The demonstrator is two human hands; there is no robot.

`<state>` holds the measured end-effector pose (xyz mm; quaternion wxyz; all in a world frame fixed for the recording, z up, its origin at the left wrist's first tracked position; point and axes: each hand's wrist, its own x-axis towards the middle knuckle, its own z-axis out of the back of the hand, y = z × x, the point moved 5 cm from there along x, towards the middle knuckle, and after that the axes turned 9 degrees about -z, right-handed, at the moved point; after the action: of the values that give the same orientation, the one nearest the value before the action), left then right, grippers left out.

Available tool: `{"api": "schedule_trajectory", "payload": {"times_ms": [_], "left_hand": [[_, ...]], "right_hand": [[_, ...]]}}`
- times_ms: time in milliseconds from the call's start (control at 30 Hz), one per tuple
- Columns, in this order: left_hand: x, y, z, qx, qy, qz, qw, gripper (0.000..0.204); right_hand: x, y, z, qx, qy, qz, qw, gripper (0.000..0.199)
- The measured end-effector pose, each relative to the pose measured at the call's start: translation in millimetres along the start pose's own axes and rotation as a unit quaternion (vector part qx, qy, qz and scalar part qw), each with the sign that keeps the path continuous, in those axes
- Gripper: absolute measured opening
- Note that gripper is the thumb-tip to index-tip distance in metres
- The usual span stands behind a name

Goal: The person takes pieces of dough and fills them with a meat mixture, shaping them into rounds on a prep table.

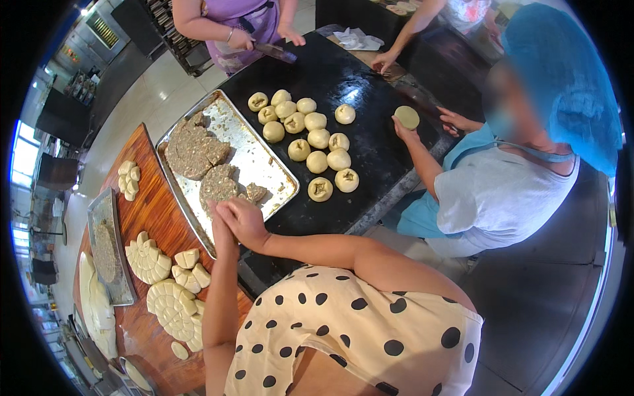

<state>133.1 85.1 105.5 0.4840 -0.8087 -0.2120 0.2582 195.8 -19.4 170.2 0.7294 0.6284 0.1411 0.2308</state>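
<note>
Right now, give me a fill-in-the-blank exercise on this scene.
1. The hands are pressed together at the corner of the metal ____.
2. The filled dough balls sit on a ____ board.
3. The slabs of filling lie on the tray, to the ____ of the dough balls.
4. The cut dough rounds lie on a ____ table.

Missing words: tray; black; left; wooden

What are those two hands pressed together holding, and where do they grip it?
Cannot be told: the left hand and right hand press palm to palm above the metal tray, hiding anything between.
</note>
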Motion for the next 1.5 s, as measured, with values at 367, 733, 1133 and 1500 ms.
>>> {"api": "schedule_trajectory", "payload": {"times_ms": [367, 733, 1133, 1500], "left_hand": [[-17.8, 22.3, -4.9, -0.058, -0.058, -0.089, 0.993, 0.048], [-33.1, -4.5, -28.6, 0.008, -0.147, -0.07, 0.987, 0.059], [-34.0, -14.5, -23.4, -0.226, -0.091, -0.047, 0.969, 0.056], [-63.4, 18.9, 25.7, 0.01, -0.232, -0.155, 0.96, 0.049]], "right_hand": [[2.0, 9.1, 0.8, 0.075, -0.095, 0.094, 0.988, 0.015], [4.8, -21.2, -4.4, 0.066, 0.11, -0.064, 0.99, 0.034], [-0.4, -12.4, -22.0, 0.303, 0.103, -0.187, 0.929, 0.042], [-44.4, -12.2, -59.5, 0.045, 0.136, 0.016, 0.99, 0.031]]}}
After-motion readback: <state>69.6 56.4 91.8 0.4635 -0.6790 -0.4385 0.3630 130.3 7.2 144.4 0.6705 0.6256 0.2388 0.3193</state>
